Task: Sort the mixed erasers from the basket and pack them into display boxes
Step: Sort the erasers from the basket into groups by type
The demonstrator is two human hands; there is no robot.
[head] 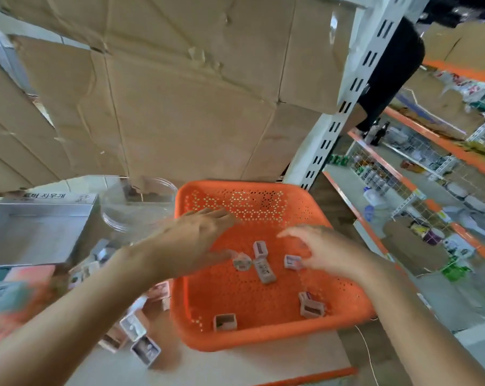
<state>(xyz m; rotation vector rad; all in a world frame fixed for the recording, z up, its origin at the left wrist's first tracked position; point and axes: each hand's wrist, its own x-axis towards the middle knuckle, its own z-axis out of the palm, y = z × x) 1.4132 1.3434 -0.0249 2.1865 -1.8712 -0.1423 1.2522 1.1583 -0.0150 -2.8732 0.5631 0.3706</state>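
Where the orange perforated plastic basket (266,339) rests on the pale table (235,366), seven small pinkish rectangular erasers (264,270) lie scattered inside; the left hand (196,235) hovers above, fingers spread, empty; the right hand (327,252) curls loosely beside one, contact unclear; one grey cardboard display box (38,232) stands left.

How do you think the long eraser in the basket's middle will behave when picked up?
The long eraser looks small and blocky, so probably light and stiff. Lying flat on the floor of the orange basket, it should not roll.
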